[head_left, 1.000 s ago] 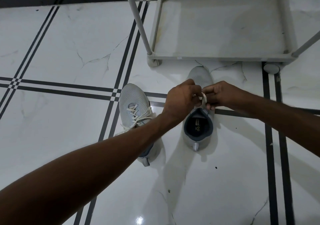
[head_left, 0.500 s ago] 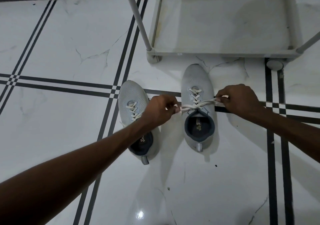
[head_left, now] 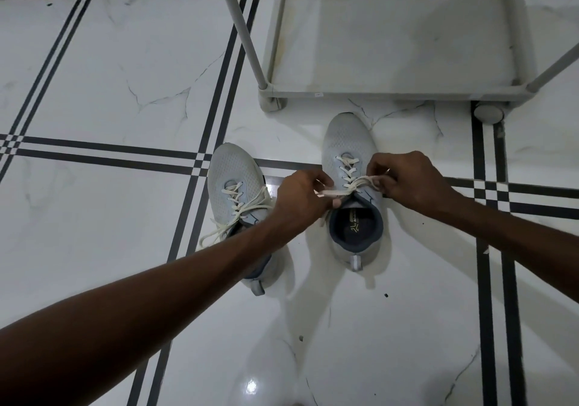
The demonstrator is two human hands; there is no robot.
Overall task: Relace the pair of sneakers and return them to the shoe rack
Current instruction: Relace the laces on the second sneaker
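Two pale grey sneakers stand side by side on the floor, toes pointing away from me. The right sneaker (head_left: pixel 347 142) has its cream lace (head_left: pixel 351 183) threaded through the eyelets. My left hand (head_left: pixel 300 195) pinches one end of that lace at the shoe's left side. My right hand (head_left: pixel 407 180) pinches the other end at the shoe's right side, just above the dark collar opening. The left sneaker (head_left: pixel 232 170) is laced, with its loose lace ends (head_left: pixel 219 230) trailing onto the floor; my left forearm covers its heel part.
A light grey shoe rack (head_left: pixel 391 89) stands just beyond the sneakers, its bottom shelf bare, with an upright pole (head_left: pixel 241 26) at its left corner and a round foot (head_left: pixel 488 112) at the right. White marble floor (head_left: pixel 109 249) with black stripes surrounds everything.
From pulling the lace ends wide apart half a second ago, both hands have come back in toward the right sneaker's tongue, still holding the lace.
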